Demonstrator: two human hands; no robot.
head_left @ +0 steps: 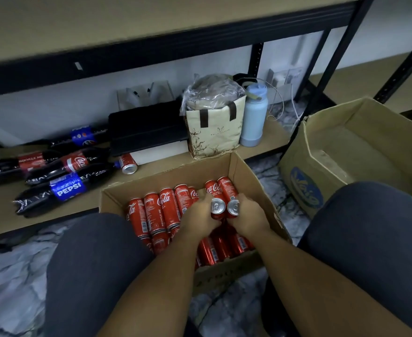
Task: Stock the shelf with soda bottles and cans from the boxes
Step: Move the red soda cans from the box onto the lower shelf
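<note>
An open cardboard box point(242, 171) on the floor between my knees holds several red Coca-Cola cans point(155, 214) lying on their sides. My left hand point(200, 216) grips one red can point(216, 200) and my right hand point(247, 216) grips a second can point(229, 192) beside it, both cans lifted a little with their silver tops toward me. On the low shelf board point(151, 170) lie several dark soda bottles, among them a Pepsi bottle point(64, 189) and a Coca-Cola bottle point(71, 164), plus one red can point(128, 164) on its side.
On the shelf stand a black case point(146, 127) on a white box, a beige tote bag point(214, 128) and a pale blue flask point(254, 115). A second, open cardboard box point(321, 171) sits on the marble floor at right. A black shelf post point(319, 93) rises between them.
</note>
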